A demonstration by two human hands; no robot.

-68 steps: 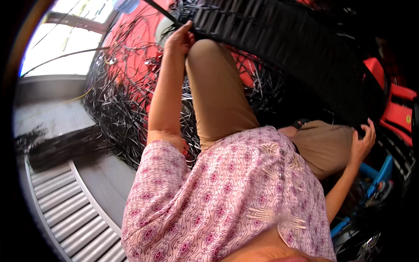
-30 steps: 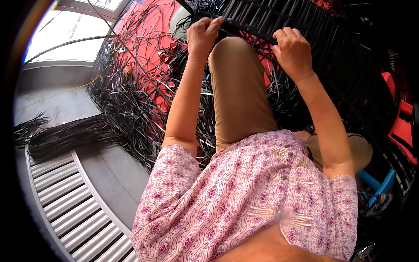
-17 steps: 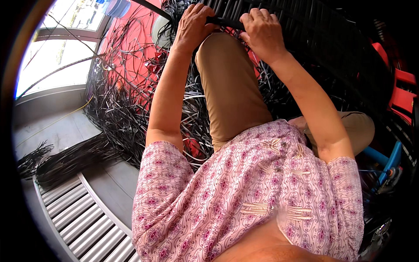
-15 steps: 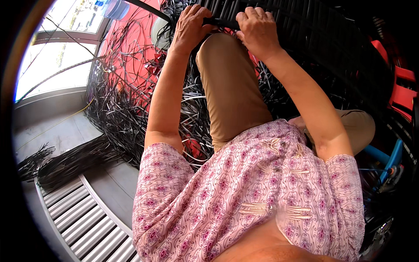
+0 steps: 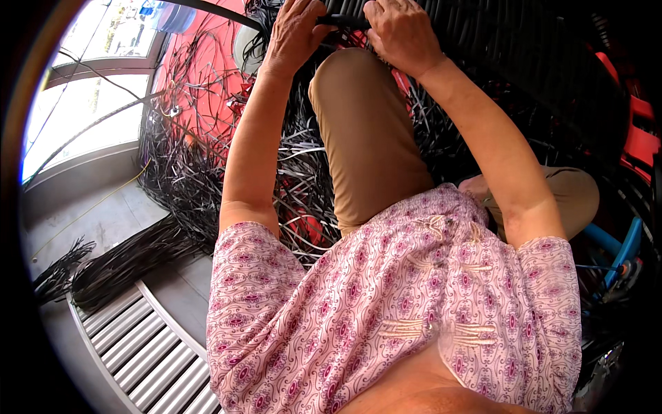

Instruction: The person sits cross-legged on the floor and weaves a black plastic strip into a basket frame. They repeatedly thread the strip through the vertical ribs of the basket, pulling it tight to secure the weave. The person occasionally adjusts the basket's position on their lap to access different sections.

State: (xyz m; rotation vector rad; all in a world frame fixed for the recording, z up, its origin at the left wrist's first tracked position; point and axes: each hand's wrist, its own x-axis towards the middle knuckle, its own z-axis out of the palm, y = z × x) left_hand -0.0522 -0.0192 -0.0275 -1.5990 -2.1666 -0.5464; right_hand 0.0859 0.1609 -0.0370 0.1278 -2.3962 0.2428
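At the top edge my left hand (image 5: 293, 34) has its fingers curled over a dark, black-wrapped bar (image 5: 346, 22). A short way to the right my right hand (image 5: 402, 36) is closed over the same bar, its fingertips partly hidden. Behind and right of the hands spreads a black piece with rows of parallel strips (image 5: 476, 52), which seems joined to the bar. Just below the bar, my raised knee in brown trousers (image 5: 364, 117) comes up between my forearms. Loose black strips (image 5: 303, 155) lie tangled beside that leg.
A large tangle of black strips (image 5: 186, 165) covers part of a red surface (image 5: 207, 65) on the left. Nearer lie a bundle of strips (image 5: 131, 269) and a slatted metal rack (image 5: 141, 345). A blue frame-like object (image 5: 620, 252) and red plastic pieces (image 5: 641, 141) stand at right.
Both hands, still on the bar, appear slightly higher and further left in the picture. The view has also shifted a little. Neither hand has let go.
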